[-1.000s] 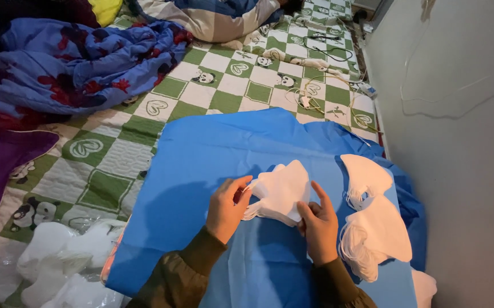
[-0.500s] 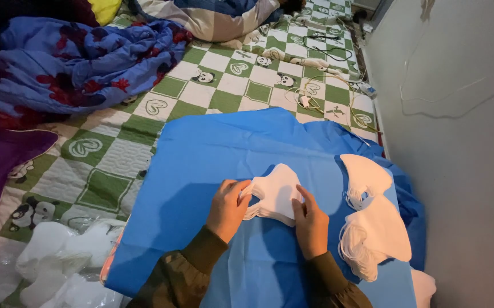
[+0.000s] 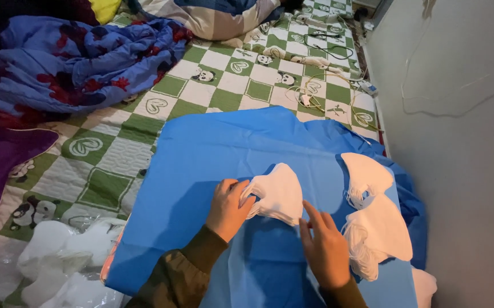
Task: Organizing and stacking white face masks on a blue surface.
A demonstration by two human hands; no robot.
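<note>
A small stack of white face masks [image 3: 278, 194] lies on a blue sheet [image 3: 247, 148] spread over the bed. My left hand [image 3: 228, 208] grips the stack's left end, where the ear loops are, with fingers curled. My right hand [image 3: 325, 250] rests flat on the blue sheet just right of and below the stack, fingers apart, its fingertips near the stack's lower right edge. A larger pile of white masks [image 3: 375, 222] with loose ear loops lies to the right of my right hand.
A green-and-white checked quilt [image 3: 201, 91] covers the bed. A blue floral blanket [image 3: 70, 63] is bunched at the upper left, purple cloth [image 3: 1, 165] at left. Clear bags of white masks [image 3: 64, 262] lie at lower left. White cables [image 3: 321, 91] run near the wall [image 3: 458, 142].
Both hands have lowered the mask stack flat onto the blue sheet. My right hand has let go of it and slid down and to the right.
</note>
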